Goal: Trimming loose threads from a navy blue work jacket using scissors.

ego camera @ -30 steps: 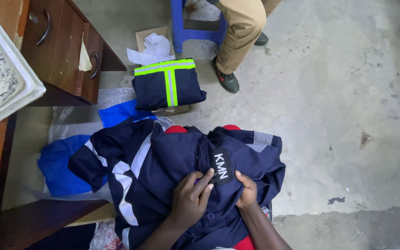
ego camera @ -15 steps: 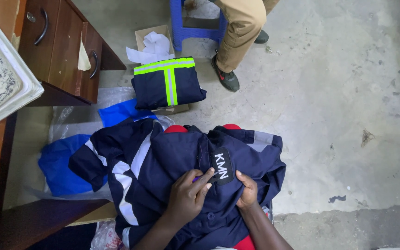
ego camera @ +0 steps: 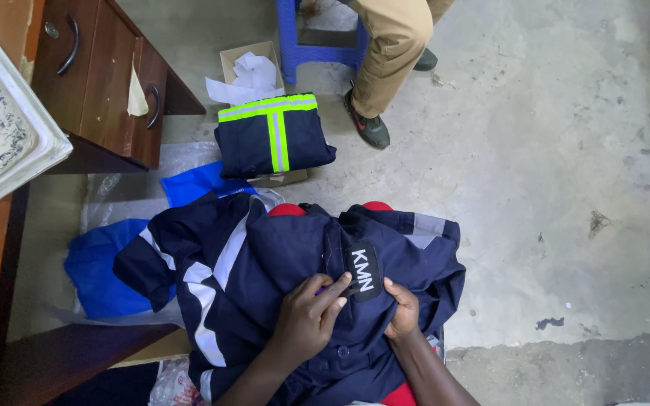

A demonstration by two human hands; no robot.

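Navy workwear (ego camera: pixel 280 263) over stained concrete floor (ego camera: pixel 551 173)

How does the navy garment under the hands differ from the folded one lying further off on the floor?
The navy garment under the hands lies spread and rumpled, both hands on it; the folded garment is a neat square, untouched. The first shows grey-white bands and a black chest patch; the second shows bright yellow-green bands crossing. Both are dark navy workwear.
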